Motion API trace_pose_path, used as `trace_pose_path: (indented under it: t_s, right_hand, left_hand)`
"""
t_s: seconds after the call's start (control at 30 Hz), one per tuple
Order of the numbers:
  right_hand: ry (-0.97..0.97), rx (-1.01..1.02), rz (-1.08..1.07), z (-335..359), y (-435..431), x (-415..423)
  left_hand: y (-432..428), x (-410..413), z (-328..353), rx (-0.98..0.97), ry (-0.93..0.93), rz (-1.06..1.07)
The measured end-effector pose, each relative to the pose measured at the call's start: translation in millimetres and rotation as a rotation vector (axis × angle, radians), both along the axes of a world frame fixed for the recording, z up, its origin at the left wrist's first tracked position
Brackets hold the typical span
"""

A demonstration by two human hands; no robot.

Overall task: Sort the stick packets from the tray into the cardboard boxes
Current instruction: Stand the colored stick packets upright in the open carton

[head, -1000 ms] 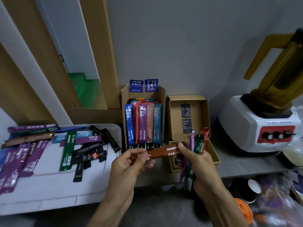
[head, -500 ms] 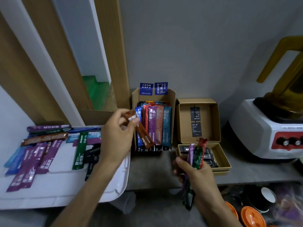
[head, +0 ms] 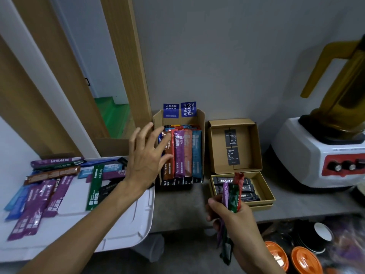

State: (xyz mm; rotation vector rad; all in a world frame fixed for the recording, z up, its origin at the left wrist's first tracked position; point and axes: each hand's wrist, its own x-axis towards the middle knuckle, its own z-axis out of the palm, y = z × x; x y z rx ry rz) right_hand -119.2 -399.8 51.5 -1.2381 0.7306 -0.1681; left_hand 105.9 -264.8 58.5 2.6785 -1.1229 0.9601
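Note:
My left hand (head: 147, 155) is spread open in front of the tall cardboard box (head: 200, 123), its fingertips touching the brown stick packet (head: 169, 165) that stands at the left of the row of upright coloured packets. My right hand (head: 235, 220) grips a bundle of stick packets (head: 232, 196), purple, green and red, held upright near the counter's front edge. A white tray (head: 126, 230) at the left holds several purple, blue, green, brown and black packets (head: 53, 192). The low cardboard box (head: 266, 186) at the right holds dark packets.
An open box lid (head: 217, 147) with black labels stands behind the low box. A white blender (head: 320, 147) with an amber jug sits at the right. Orange lids (head: 276, 254) and cups lie below the counter edge. A wooden door frame (head: 126, 62) rises behind the tray.
My left hand carried the brown packet from my right hand up to the tall box, set it in the row and let go, fingers now spread. My right hand keeps its bundle.

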Motion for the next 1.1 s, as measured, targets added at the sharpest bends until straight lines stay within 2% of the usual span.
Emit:
trace_pose_path:
  t_s: [0.1, 0.23, 0.37, 0.57, 0.67, 0.77, 0.83, 0.93, 1.0, 1.1]
  right_hand:
    - [0.003, -0.005, -0.011, 0.5, -2.4, -1.8]
    - [0.006, -0.004, -0.01, 1.3, -2.5, -2.3]
    - [-0.043, 0.087, 0.025, 7.8, -0.2, 0.0]
    - [-0.053, 0.307, -0.074, 11.4, 0.3, 1.0]
    - [-0.065, 0.316, -0.094, 9.1, -3.3, 0.8]
    - [-0.101, 0.33, -0.103, 10.3, -8.9, -1.5]
    - [-0.153, 0.369, -0.078, 13.6, -13.4, -3.5]
    - [-0.215, 0.311, 0.068, 18.7, -15.0, -4.0]
    - [-0.212, 0.146, 0.155, 19.7, -11.6, -1.2]
    - [-0.199, -0.022, 0.25, 20.1, -3.6, 2.9]
  left_hand:
    - [4.4, -14.5, -10.3, 0.072, 0.028, 0.001]
    - [11.0, -31.4, -20.6, 0.278, 0.015, 0.078]
    - [2.2, -35.5, -15.4, 0.368, 0.032, 0.174]
    - [-7.6, -36.8, -16.1, 0.364, 0.088, 0.225]
    - [-8.7, -37.6, -15.1, 0.337, 0.095, 0.215]
    - [-3.4, -51.2, -15.0, 0.162, 0.155, 0.103]
    - [0.7, -68.4, -12.9, -0.094, 0.263, -0.049]
    - [-1.2, -97.7, 8.8, -0.48, 0.694, -0.253]
    - [-7.6, -111.9, 28.5, -0.56, 0.982, -0.316]
    - [-16.3, -117.2, 40.2, -0.54, 1.139, -0.374]
